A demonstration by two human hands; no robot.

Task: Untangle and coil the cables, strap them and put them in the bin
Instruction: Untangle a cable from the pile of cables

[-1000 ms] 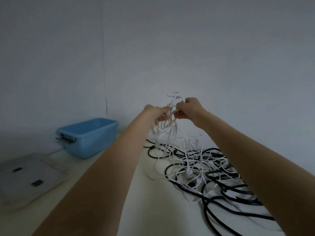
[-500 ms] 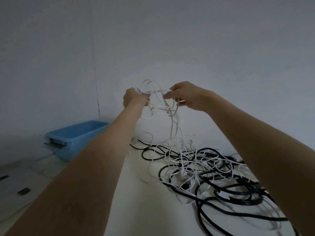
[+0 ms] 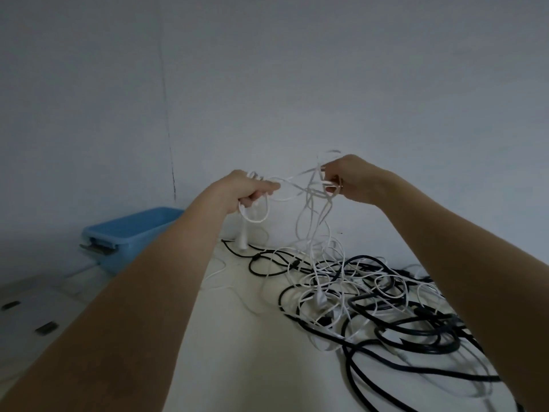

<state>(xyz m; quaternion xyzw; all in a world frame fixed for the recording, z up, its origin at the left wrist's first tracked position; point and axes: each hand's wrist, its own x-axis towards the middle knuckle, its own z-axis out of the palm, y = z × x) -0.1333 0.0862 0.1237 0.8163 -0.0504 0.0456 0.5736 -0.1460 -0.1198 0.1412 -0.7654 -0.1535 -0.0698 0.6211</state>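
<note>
counter (image 3: pixel 237 367): pale top, bare patch nearest me between my two forearms.
black cables (image 3: pixel 416 337): thick dark loops on the counter at near right, mixed through with white ones; all of it loose, none coiled or strapped.
white cable (image 3: pixel 312 221): thin, rises out of the pile to both my hands, several strands crossing in a knot between them.
change: half a second ago my hands were higher and closer together; now lower and spread apart, so the span between them is drawn out and the knot is opening sideways.
left hand (image 3: pixel 249 190): grip clenched on a small bunch of white loops, one loop hanging under the fist, a white plug end dangling below it.
right hand (image 3: pixel 347 179): fingertips pinch the white strands at the knot.
meaning: I judge I'm early in untangling, working one white cable free; coiling, strapping, binning not yet done.
blue bin (image 3: pixel 133 233): far left by the wall, well apart from the pile; I can't see inside.
</note>
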